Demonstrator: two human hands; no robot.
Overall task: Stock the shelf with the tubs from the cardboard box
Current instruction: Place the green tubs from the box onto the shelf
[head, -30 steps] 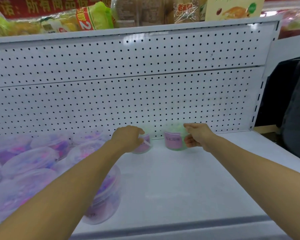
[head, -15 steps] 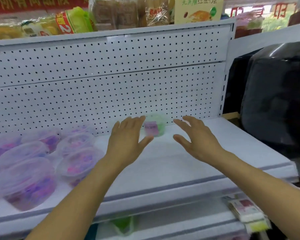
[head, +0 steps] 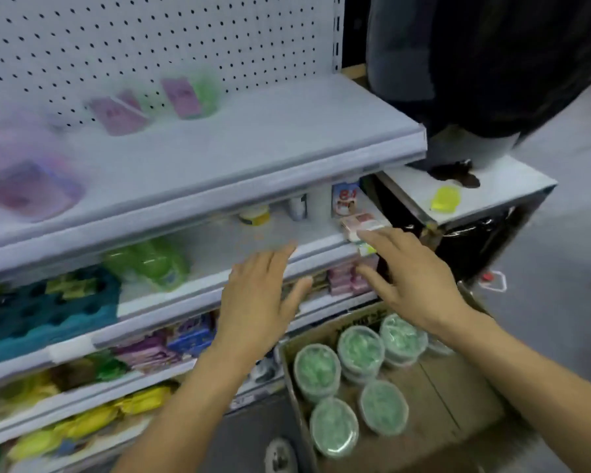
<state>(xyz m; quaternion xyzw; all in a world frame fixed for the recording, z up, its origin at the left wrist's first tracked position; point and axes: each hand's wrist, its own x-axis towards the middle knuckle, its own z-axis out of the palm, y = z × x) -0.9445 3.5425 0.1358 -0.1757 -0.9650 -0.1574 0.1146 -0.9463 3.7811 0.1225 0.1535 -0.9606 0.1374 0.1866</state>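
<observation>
An open cardboard box [head: 434, 397] sits low at the bottom right and holds several clear tubs [head: 359, 349] with green contents. My left hand [head: 256, 298] and my right hand [head: 410, 271] hover above the box with fingers spread, holding nothing. On the white top shelf [head: 287, 138], two small green tubs with pink labels [head: 188, 97] stand against the pegboard, blurred. Larger clear tubs with purple contents [head: 24, 186] lie at the shelf's left end.
Lower shelves carry green packs [head: 151, 264], a teal tray [head: 48, 312], pink and blue packets [head: 171, 343] and yellow bags [head: 93, 418]. A person in dark clothes [head: 485, 63] stands at the upper right beside a low white counter [head: 475, 192].
My hands let go of the two small tubs at the back of the shelf and pulled away. The view swung down and right, bringing the cardboard box into sight.
</observation>
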